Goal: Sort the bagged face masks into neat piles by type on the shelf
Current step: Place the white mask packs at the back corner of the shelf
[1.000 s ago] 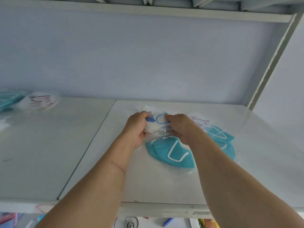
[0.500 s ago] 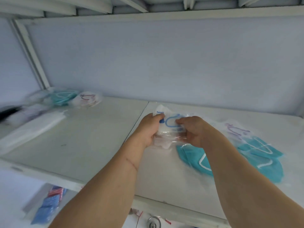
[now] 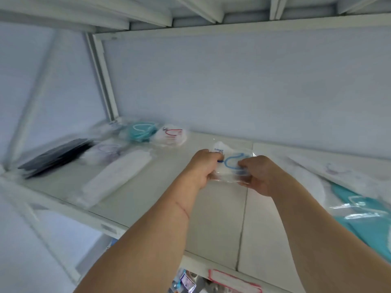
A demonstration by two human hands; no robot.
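Observation:
A clear bag with a white mask and blue ear loops [image 3: 230,163] is held just above the white shelf [image 3: 148,199], near its middle seam. My left hand [image 3: 204,168] grips the bag's left edge and my right hand [image 3: 259,176] pinches its right edge. At the far right lie teal bagged masks [image 3: 364,214] with a white bagged mask [image 3: 311,182] beside them. In the back left corner sit a teal bagged mask [image 3: 140,131] and a white mask with red loops [image 3: 170,135].
A long white packet [image 3: 118,176] lies diagonally on the left half of the shelf, with a white purple-looped bag [image 3: 105,151] and a dark flat stack [image 3: 57,156] behind it. A grey upright post [image 3: 103,79] stands at the back left. Packets show on a lower shelf [image 3: 186,282].
Both hands lifted the blue-looped mask bag off the teal pile and carried it left. The view swung left, bringing the left piles in.

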